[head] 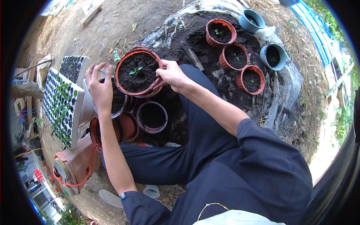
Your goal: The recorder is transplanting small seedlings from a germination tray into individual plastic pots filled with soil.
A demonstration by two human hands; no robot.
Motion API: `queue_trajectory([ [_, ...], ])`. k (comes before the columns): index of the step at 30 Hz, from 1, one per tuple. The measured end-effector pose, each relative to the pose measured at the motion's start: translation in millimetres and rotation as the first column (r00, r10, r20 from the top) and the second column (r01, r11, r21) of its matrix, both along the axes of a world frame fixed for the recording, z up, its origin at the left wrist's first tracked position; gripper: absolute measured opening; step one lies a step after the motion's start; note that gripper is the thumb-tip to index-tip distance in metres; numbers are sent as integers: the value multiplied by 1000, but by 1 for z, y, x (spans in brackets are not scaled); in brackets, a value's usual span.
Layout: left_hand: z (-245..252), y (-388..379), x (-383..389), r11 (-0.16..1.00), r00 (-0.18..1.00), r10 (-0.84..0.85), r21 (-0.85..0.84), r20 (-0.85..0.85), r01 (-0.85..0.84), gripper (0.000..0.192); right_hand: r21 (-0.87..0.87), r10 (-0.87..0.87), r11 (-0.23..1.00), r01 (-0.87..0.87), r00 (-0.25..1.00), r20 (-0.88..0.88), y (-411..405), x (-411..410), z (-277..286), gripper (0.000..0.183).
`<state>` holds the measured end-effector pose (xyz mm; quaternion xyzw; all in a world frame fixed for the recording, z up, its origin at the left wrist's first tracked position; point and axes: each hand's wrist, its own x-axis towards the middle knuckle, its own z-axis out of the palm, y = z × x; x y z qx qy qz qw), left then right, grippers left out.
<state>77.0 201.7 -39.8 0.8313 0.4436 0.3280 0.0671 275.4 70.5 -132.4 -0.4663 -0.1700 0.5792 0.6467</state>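
Note:
A terracotta-coloured plastic pot [126, 90], filled with dark soil, holds a small green seedling [135, 71] near its middle. My right hand [173, 76] grips the right side of its rim, thumb on top and fingers underneath. My left hand [99, 90] is raised just left of the pot, fingers curled and apart, with nothing in it. Below that hand stands a pale-rimmed pot [119, 102] with soil, partly hidden by the hand and forearm. Another pale-rimmed pot [152, 131] with a dark inside stands nearer my legs.
A white cell tray [73, 123] of seedlings leans at left, before a second tray [84, 67]. Terracotta pots [220, 43] with seedlings and blue-grey pots [264, 56] stand on the soil heap [208, 73] at right. A wooden slat [191, 54] lies there too.

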Motion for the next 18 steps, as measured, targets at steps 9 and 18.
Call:
queue_trajectory([
  [9,23,-13,-8,998,997,-24,62,-68,28,34,-1,-201,979,202,979,-19,-99,85,62,16],
  [18,52,-54,9,992,987,-96,73,-129,106,31,-66,-744,644,762,645,176,-314,187,35,42],
])
